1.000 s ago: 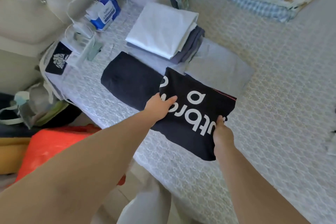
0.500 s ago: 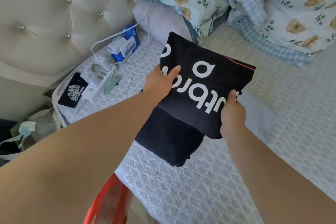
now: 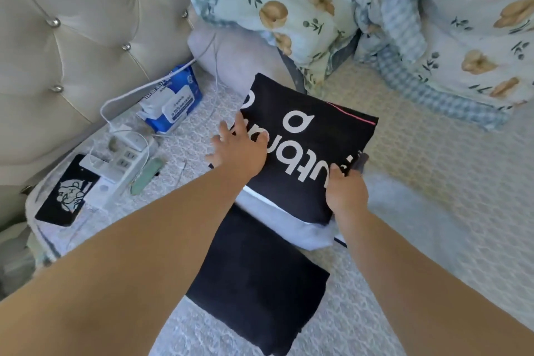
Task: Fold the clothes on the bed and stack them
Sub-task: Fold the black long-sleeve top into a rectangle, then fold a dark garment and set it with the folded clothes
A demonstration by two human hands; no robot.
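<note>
A folded black shirt with white lettering (image 3: pixel 306 136) lies on top of the stack, over a folded white garment (image 3: pixel 286 225) whose near edge sticks out. My left hand (image 3: pixel 239 147) rests flat on the shirt's left side with fingers spread. My right hand (image 3: pixel 345 189) pinches the shirt's right near edge. A plain folded black garment (image 3: pixel 257 286) lies on the bed in front of the stack. A grey folded piece (image 3: pixel 404 211) shows to the right, partly hidden by my arm.
The bed (image 3: pixel 433 153) has a pale patterned cover. Floral pillows (image 3: pixel 289 9) and bedding pile at the back. Left of the stack are a blue wipes pack (image 3: pixel 173 101), a white power strip with cables (image 3: pixel 121 153) and a black card (image 3: pixel 66 191), beside a tufted headboard (image 3: pixel 72 23).
The lettered black shirt was lifted from the bed, carried over and set down on the stack. My left hand went from gripping its edge to lying flat on it.
</note>
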